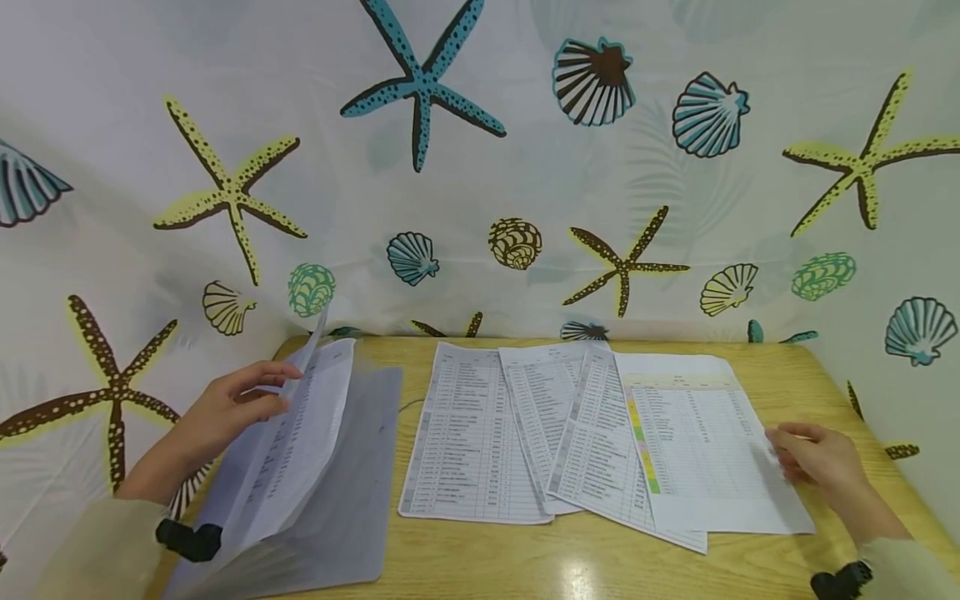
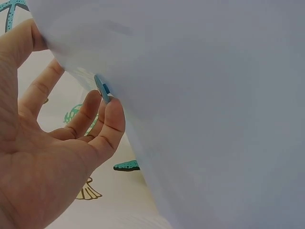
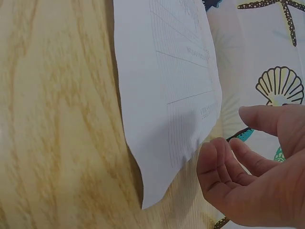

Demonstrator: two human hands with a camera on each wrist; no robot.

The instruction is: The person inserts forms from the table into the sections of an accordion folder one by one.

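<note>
At the left, a translucent plastic folder (image 1: 371, 500) lies spread on the table with its upper cover raised. My left hand (image 1: 251, 396) holds the edge of that cover. In the left wrist view, the fingers of my left hand (image 2: 62, 138) are at the edge, and the thumb tip is by a small blue snap button (image 2: 102, 88). Printed sheets (image 1: 315, 433) stand tilted up inside the folder. My right hand (image 1: 821, 458) is beside the right edge of a printed sheet with a coloured strip (image 1: 697, 450). In the right wrist view, its thumb and fingers (image 3: 209, 167) are loosely bent with a gap between them.
Several table-printed sheets lie in a row mid-table: one at the left (image 1: 468, 442), one behind (image 1: 536, 392), and one slanted (image 1: 607, 450), partly overlapping. The wooden table (image 1: 480, 554) meets a white curtain (image 1: 465, 275) with starfish and shells at its back and sides.
</note>
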